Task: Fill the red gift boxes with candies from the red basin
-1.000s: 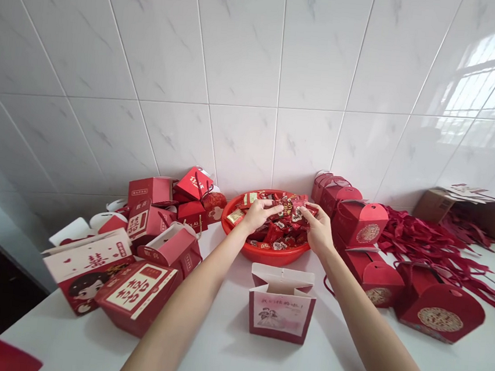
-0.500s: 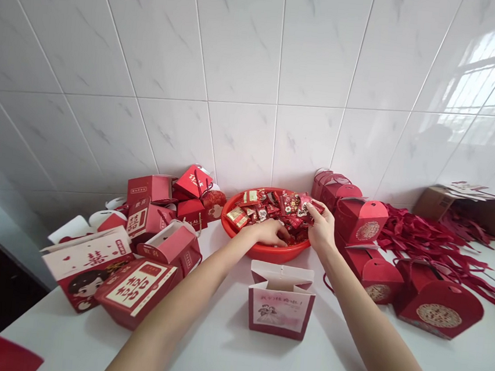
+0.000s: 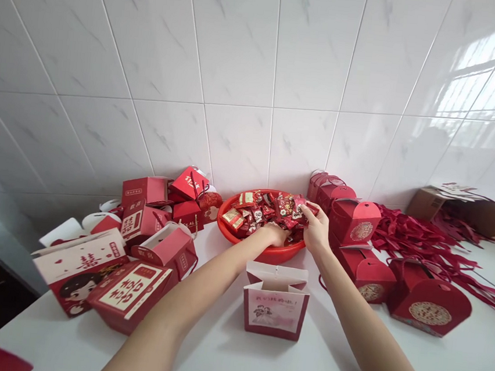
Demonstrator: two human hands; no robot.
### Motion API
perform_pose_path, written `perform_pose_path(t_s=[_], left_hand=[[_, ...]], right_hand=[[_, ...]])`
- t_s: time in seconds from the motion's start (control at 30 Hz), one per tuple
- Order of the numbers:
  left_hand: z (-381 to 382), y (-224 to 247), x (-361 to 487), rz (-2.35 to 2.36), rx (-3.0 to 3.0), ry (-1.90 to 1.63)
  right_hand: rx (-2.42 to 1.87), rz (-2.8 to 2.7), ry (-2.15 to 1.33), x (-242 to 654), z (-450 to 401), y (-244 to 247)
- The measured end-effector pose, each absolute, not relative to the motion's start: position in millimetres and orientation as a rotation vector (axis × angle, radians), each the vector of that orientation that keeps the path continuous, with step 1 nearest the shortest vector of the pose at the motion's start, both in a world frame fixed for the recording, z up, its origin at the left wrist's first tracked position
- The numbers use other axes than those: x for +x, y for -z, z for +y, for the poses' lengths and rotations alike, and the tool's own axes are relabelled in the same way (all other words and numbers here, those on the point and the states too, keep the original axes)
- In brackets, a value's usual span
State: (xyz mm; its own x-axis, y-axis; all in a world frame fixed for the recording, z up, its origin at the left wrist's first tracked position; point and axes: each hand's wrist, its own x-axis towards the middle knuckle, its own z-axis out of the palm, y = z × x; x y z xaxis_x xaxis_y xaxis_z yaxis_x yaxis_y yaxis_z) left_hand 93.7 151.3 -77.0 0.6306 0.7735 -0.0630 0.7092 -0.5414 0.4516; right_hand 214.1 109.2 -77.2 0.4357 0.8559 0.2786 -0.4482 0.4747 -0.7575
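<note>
Against the wall stands a red plastic basin point(image 3: 225, 232) filled with small red and gold wrapped candies point(image 3: 247, 216). My left hand point(image 3: 275, 233) reaches down among the candies, and its fingers are mostly hidden. At the basin's right side my right hand point(image 3: 317, 224) is closed on a few red candy packets point(image 3: 298, 208), held above the pile between thumb and fingers. Between my forearms an open-topped paper gift box point(image 3: 274, 313), pink-white with a printed couple and a dark red base, sits upright on the white table point(image 3: 229, 370).
Red gift boxes point(image 3: 131, 297) are heaped on the left. More red boxes with round gold prints point(image 3: 430, 313) line the right. Behind them lie dark red ribbons point(image 3: 421, 240) and an open cardboard box point(image 3: 468, 212). A tiled wall point(image 3: 234, 137) bounds the back.
My left hand has sunk deeper among the candies and its fingers show less. The right hand keeps its hold on the packets. The whole view has shifted slightly.
</note>
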Motion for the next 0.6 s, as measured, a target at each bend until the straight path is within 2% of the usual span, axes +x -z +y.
perform_pose_path(t_s=[0.13, 0.6], left_hand=[[148.8, 71.9, 87.4, 1.196, 2.353, -0.095], [153.0, 69.0, 81.9, 1.061, 2.172, -0.058]], right_hand=[[-0.665, -0.733, -0.892, 213.6, 108.5, 75.8], [-0.685, -0.766, -0.902, 214.5, 107.3, 75.7]])
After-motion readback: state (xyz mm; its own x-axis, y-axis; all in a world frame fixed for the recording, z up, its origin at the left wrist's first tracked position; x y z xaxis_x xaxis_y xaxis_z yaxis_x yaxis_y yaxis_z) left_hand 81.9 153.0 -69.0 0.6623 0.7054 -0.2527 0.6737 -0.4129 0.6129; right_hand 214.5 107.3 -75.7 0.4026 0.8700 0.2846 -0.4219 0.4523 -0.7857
